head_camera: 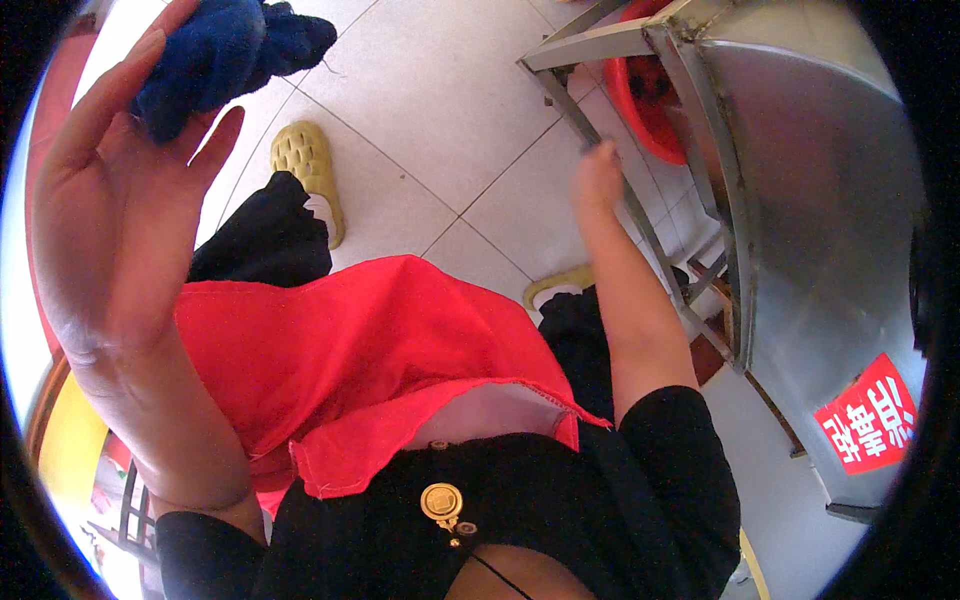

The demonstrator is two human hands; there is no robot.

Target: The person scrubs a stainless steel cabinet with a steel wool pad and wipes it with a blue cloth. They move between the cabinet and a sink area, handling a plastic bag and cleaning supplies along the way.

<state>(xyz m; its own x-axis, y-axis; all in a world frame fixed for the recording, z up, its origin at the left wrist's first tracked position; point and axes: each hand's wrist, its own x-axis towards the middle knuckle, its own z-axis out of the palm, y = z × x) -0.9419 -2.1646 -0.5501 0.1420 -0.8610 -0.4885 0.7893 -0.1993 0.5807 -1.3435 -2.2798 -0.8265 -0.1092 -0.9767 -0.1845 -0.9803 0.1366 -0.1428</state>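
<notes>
My left hand (124,195) is raised at the upper left, palm towards me. Its fingers hold a bunched dark blue cloth (217,56), which covers some of the fingertips. Lower down on the right, my right hand (600,180) is blurred and its fingers are curled. It overlaps the metal bar (577,120) of a stand's lower frame in the view. Whether it grips that bar or something small and dark at the fingers cannot be made out.
At the right stands a stainless steel cabinet (817,225) with a red sticker (866,416) bearing writing. A red basin (634,112) sits low behind the frame. I wear a red apron (360,337); my yellow-green clogs (304,154) stand on the tiled floor (442,135).
</notes>
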